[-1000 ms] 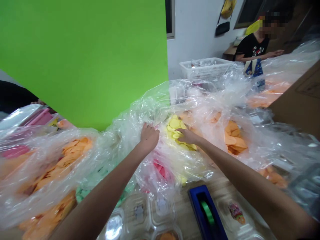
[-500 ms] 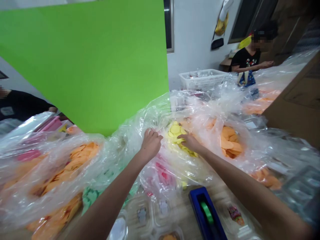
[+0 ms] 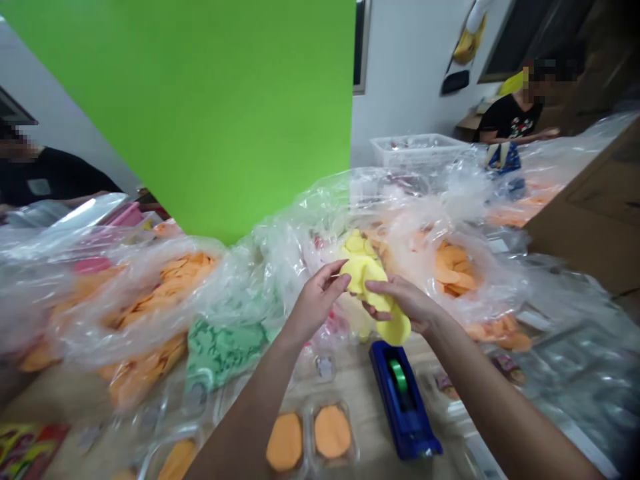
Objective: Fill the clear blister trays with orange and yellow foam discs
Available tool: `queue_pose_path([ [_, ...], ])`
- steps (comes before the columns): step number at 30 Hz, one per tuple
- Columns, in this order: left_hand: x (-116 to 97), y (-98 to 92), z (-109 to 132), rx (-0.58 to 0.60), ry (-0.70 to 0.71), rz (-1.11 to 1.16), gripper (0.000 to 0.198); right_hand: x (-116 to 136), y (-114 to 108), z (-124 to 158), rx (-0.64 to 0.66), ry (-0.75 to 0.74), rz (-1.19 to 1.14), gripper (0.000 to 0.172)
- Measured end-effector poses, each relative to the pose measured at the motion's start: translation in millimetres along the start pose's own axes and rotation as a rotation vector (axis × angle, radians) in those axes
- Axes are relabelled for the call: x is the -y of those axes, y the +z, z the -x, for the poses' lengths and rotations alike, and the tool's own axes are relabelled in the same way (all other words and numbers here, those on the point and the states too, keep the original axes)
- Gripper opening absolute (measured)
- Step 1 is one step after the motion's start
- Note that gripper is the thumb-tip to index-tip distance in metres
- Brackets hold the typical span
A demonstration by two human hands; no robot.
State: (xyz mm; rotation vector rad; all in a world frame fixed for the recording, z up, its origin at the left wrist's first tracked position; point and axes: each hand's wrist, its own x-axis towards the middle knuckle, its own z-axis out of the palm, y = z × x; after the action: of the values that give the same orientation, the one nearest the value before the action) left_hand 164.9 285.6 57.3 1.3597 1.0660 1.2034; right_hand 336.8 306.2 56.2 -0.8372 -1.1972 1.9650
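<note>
in the head view, at lower centre, the left hand (image 3: 317, 300) and right hand (image 3: 405, 300) are both closed on a floppy stack of yellow discs (image 3: 373, 280), holding it between them over a clear plastic bag (image 3: 300, 260). orange discs (image 3: 453, 270) lie at centre right; a blue tape dispenser (image 3: 403, 400) sits below on the wooden table (image 3: 360, 413).
</note>
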Motion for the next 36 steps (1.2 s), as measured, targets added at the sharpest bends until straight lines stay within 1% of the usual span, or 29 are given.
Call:
queue_pose_path([
  [2, -4, -3.6, 23, -0.051, -0.064, 0.084, 0.028, -11, 21, 16, 0.073, 0.077, -0.036, 0.023],
  [5, -6, -13.1, 56, -0.121, -0.164, 0.204, 0.026, -26, 42, 33, 0.125, 0.161, -0.075, 0.027],
  [8, 4, -26.1, 84, -0.198, -0.241, 0.284, 0.029, -40, 48, 46, 0.069, 0.226, -0.107, 0.025],
  [11, 26, -39.4, 112, -0.257, -0.332, 0.284, 0.032, -53, 42, 60, -0.062, 0.268, -0.128, 0.022],
  [14, 51, -45.3, 140, -0.216, -0.452, 0.216, 0.029, -67, 35, 76, -0.167, 0.297, -0.14, 0.024],
  [17, 68, -38.0, 161, -0.092, -0.521, 0.106, 0.024, -80, 32, 88, -0.215, 0.325, -0.134, 0.026],
  [19, 75, -26.7, 169, 0.007, -0.527, 0.03, 0.021, -88, 32, 92, -0.224, 0.333, -0.126, 0.026],
  [21, 80, -13.9, 172, 0.046, -0.498, -0.057, 0.018, -92, 32, 94, -0.236, 0.326, -0.121, 0.026],
  [22, 82, -8.1, 172, 0.033, -0.474, -0.105, 0.016, -93, 32, 95, -0.245, 0.319, -0.12, 0.026],
  [24, 85, 0.9, 171, -0.031, -0.42, -0.189, 0.014, -92, 33, 96, -0.259, 0.305, -0.116, 0.025],
  [26, 84, 5.5, 170, -0.082, -0.377, -0.223, 0.019, -91, 37, 97, -0.252, 0.3, -0.113, 0.026],
  [27, 81, 6.2, 169, -0.089, -0.365, -0.215, 0.023, -91, 40, 97, -0.24, 0.301, -0.112, 0.026],
  [30, 70, 1.1, 170, -0.059, -0.355, -0.144, 0.038, -96, 52, 96, -0.179, 0.315, -0.11, 0.027],
  [32, 61, -8.3, 173, -0.08, -0.349, -0.136, 0.04, -102, 60, 93, -0.149, 0.321, -0.111, 0.026],
  [33, 57, -14.5, 176, -0.12, -0.341, -0.159, 0.037, -106, 64, 91, -0.145, 0.318, -0.114, 0.026],
  [36, 52, -34.7, 189, -0.296, -0.288, -0.312, 0.029, -116, 70, 86, -0.163, 0.305, -0.14, 0.03],
])
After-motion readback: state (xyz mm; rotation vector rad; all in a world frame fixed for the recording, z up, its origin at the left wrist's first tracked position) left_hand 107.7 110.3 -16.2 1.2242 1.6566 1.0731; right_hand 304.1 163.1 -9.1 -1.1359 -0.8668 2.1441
